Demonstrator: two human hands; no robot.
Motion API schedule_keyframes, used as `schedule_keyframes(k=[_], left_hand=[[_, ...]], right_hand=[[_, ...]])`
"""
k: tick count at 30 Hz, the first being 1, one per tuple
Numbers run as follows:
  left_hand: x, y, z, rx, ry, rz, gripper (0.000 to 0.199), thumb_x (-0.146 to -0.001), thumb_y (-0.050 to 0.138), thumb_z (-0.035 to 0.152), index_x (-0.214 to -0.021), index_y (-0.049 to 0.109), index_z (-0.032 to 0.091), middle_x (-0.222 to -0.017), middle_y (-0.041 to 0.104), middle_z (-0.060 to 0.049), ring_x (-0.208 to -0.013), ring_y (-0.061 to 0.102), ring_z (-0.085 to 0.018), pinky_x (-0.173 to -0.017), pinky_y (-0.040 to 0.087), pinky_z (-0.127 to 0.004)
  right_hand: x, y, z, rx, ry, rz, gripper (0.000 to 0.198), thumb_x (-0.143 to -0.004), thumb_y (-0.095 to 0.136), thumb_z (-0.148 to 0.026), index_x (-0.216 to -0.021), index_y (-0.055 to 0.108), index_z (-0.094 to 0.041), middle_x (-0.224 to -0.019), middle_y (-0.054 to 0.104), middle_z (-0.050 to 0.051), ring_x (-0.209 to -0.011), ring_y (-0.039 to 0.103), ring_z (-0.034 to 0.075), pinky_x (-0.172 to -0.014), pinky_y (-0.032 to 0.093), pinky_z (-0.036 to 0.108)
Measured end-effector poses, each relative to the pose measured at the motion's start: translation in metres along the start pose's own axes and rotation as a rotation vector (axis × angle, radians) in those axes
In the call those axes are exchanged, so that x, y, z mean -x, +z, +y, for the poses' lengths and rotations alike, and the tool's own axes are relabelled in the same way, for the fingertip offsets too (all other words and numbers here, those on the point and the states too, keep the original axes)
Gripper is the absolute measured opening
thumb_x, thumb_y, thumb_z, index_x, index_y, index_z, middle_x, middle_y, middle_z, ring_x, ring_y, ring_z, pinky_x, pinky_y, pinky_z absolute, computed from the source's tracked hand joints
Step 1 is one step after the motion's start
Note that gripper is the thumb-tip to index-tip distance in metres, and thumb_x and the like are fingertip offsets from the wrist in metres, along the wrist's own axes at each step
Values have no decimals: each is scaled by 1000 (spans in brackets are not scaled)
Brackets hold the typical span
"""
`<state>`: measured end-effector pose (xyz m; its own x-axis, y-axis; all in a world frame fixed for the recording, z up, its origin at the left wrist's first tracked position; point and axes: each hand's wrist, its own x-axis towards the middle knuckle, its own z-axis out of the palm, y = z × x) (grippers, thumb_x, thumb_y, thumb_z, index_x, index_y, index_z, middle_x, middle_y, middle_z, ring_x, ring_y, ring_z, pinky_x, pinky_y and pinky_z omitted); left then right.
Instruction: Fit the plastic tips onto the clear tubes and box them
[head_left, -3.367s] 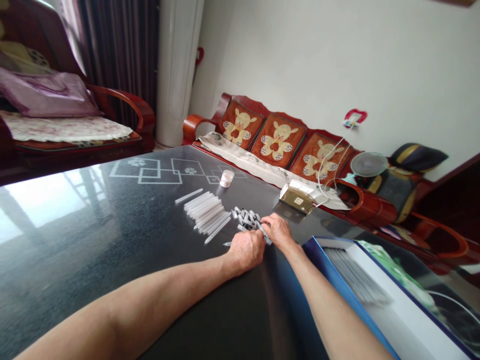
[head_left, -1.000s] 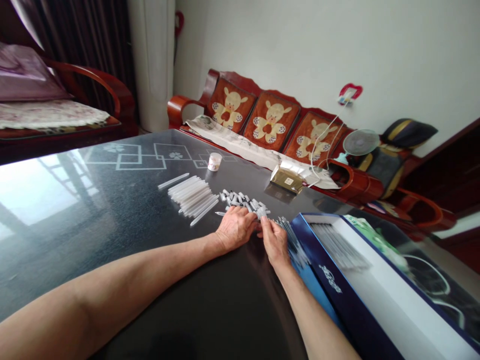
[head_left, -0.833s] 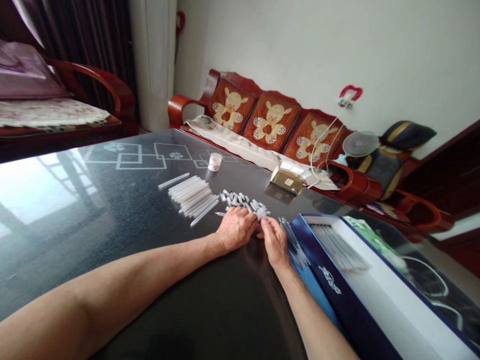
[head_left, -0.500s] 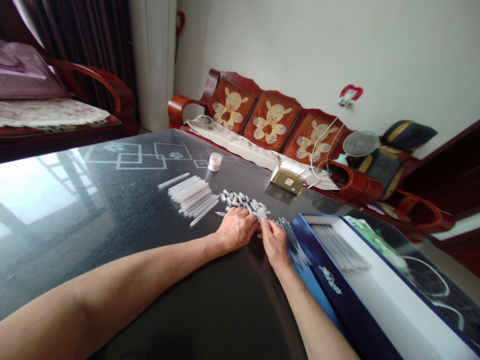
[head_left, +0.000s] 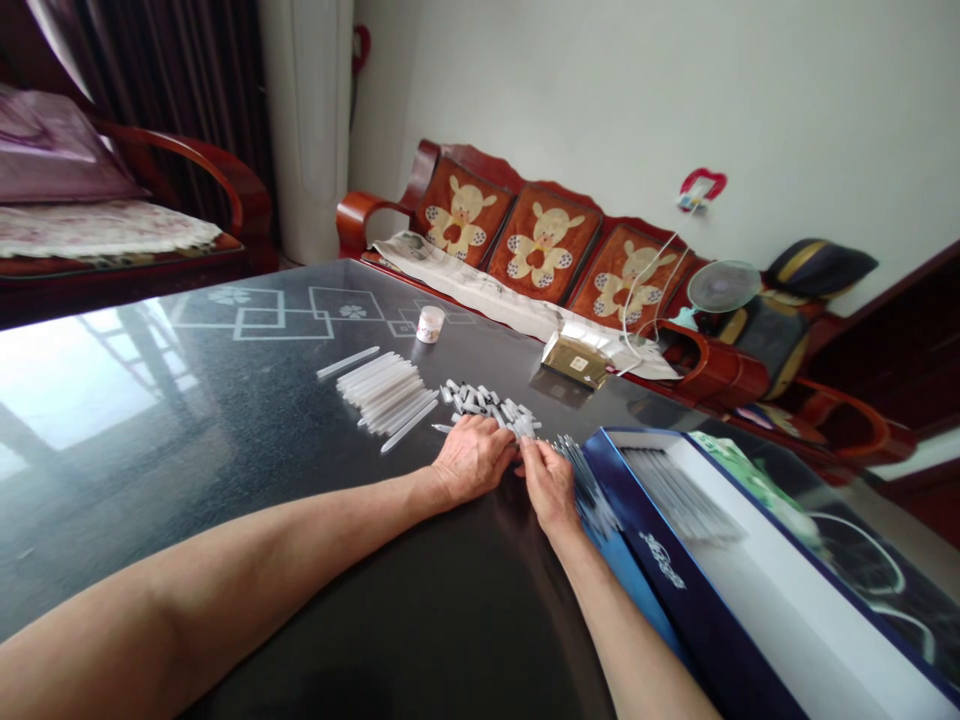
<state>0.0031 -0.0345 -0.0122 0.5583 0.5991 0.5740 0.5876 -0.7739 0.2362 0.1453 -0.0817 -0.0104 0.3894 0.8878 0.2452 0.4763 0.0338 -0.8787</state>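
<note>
**Left hand [head_left: 478, 458] and right hand [head_left: 550, 484] meet beside a pile of caps [head_left: 489, 402] on a dark table [head_left: 247, 440]**

Nearest on the right is a long blue box [head_left: 686, 590], open at the top, with grey sticks [head_left: 679, 492] side by side in its far end. Against its outer wall, just beside the right hand, lies a bunch of thin refills [head_left: 589, 488].

The left hand rests low over the table, fingers curled in. The right thumb and fingers are bent together, almost touching it. What either hand has hold of is hidden; I cannot tell. A pointed pen tip [head_left: 441, 428] shows just left of the left hand.

The caps, white and black, lie heaped just beyond the fingers. To their left is a row of white tubes [head_left: 386, 390], with one tube apart from the rest.

Farther off stand a small white tub [head_left: 430, 324] and a gold tissue box [head_left: 574, 360]. Beyond the table are a red wooden sofa [head_left: 358, 213] with three orange cushions [head_left: 540, 240], a fan [head_left: 724, 287] and a pale wall [head_left: 570, 90].
</note>
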Motion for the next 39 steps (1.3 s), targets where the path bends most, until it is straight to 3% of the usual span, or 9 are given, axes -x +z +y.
schedule_keyframes(k=[3, 9, 18, 24, 34, 39], left_hand=[[-1, 0, 0, 12, -15, -4, 24, -93, 45, 31, -87, 64, 18, -80, 62, -5, -79, 57, -19, -76, 40, -33], [-1, 3, -1, 18, -22, 7, 23, -92, 46, 30, -91, 65, 19, -82, 63, -5, -80, 57, -20, -77, 41, -33], [0, 3, -1, 21, -12, 2, 24, -92, 46, 31, -89, 65, 18, -80, 62, -5, -79, 57, -20, -76, 41, -33], [0, 2, -1, 22, -14, -2, 24, -92, 45, 31, -91, 65, 18, -81, 63, -5, -80, 58, -20, -77, 41, -34], [0, 2, -1, 26, -11, -6, 22, -92, 47, 31, -89, 65, 18, -81, 62, -5, -79, 58, -20, -77, 41, -33], [0, 3, -1, 20, -9, 3, 22, -91, 47, 30, -89, 65, 18, -81, 63, -5, -80, 58, -20, -77, 41, -34]], right_hand=[[0, 0, -2, -11, 29, 17, 48, -77, 52, -65, -66, 65, -20, -69, 71, 7, -61, 64, 21, -58, 51, 31], [2, -1, 0, -125, 2, -23, 37, -75, 60, -55, -83, 67, -20, -77, 72, 4, -70, 65, 22, -60, 52, 30], [0, 0, -3, -34, 46, 8, 46, -77, 53, -64, -68, 66, -21, -69, 70, 7, -63, 64, 22, -59, 51, 32], [3, 0, -3, -129, 10, -11, 37, -74, 60, -55, -83, 67, -20, -77, 72, 5, -69, 65, 22, -58, 52, 30], [0, 1, -1, -2, 29, 22, 46, -76, 53, -64, -66, 66, -21, -65, 70, 6, -60, 63, 22, -59, 51, 33], [2, 0, -2, -78, 1, 0, 37, -76, 59, -56, -81, 67, -21, -76, 72, 5, -67, 65, 22, -59, 52, 31]])
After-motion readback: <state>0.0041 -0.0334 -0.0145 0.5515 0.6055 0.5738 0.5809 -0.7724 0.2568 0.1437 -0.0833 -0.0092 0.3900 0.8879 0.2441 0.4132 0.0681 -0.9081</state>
